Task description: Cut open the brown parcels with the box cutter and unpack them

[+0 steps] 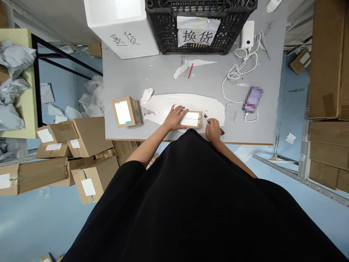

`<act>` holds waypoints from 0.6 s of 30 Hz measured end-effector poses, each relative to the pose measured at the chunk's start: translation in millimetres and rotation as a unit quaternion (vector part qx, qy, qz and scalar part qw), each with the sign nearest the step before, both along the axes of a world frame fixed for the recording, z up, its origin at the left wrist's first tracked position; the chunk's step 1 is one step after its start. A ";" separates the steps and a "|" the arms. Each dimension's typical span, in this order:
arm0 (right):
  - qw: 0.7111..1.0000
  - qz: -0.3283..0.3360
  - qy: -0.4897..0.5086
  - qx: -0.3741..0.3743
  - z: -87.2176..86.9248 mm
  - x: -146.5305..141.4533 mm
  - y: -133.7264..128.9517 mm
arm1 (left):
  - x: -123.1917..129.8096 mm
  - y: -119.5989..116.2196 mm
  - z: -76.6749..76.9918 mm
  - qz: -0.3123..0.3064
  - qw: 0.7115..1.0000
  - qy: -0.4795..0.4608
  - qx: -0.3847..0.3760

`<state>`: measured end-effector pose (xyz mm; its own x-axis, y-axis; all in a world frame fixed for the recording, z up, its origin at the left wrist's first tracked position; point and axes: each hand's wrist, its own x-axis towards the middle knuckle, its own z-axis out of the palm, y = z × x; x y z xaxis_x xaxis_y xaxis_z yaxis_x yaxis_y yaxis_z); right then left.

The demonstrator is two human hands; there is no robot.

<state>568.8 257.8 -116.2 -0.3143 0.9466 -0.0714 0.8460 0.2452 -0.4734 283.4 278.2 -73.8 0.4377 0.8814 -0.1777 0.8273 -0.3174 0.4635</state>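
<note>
A small cardboard box [200, 124] with a white label lies flat near the table's front edge. Spread over its left end, my left hand [174, 118] presses on it with fingers apart. Just right of the box, my right hand [213, 130] is closed around a utility knife [206, 117]. The knife's dark tip points up and left, beside the box's right end, and its red and black end shows past my hand. Under box and hands lies a white sheet [174, 100] on the grey table.
Left of the sheet stands another labelled cardboard box [126, 112], with crumpled paper [147, 94] beside it. A white bin [122, 40] and a black crate [196, 49] stand at the back. A phone [253, 99], a cable [230, 78] and a power strip [248, 34] lie right.
</note>
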 end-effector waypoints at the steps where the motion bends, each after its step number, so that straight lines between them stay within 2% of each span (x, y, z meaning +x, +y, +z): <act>1: 1.000 -0.027 -0.013 -0.010 -6.9 6.3 0.9 | -1.6 -3.4 0.5 0.018 1.000 0.002 0.001; 3: 0.997 -0.048 -0.058 -0.036 -20.7 15.1 3.2 | -6.6 -10.7 -0.1 0.060 0.998 0.000 0.001; 6: 0.987 -0.039 -0.138 -0.075 -34.9 18.4 7.0 | -16.3 -20.4 -5.0 0.099 0.995 -0.014 -0.012; 9: 0.978 -0.022 -0.179 -0.110 -32.8 20.9 10.2 | -23.2 -24.9 -11.5 0.101 0.994 -0.036 -0.027; 11: 0.977 -0.023 -0.177 -0.121 -19.4 27.1 11.6 | -25.4 -24.8 -14.8 0.101 0.993 -0.053 -0.036; 14: 0.984 -0.019 -0.141 -0.111 19.5 34.6 13.5 | -27.5 -22.6 -16.8 0.107 0.990 -0.075 -0.048; 16: 0.985 0.034 -0.131 -0.110 52.4 28.0 16.4 | -29.2 -21.1 -16.7 0.108 0.988 -0.093 -0.055; 18: 0.973 0.126 -0.155 -0.116 82.6 8.5 22.2 | -31.2 -20.0 -16.2 0.107 0.986 -0.112 -0.063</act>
<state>577.2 280.0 -33.7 -0.4635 0.7894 -0.4025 0.8840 0.3806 -0.2715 252.2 258.2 -90.0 0.2844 0.9350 -0.2120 0.7415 -0.0744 0.6668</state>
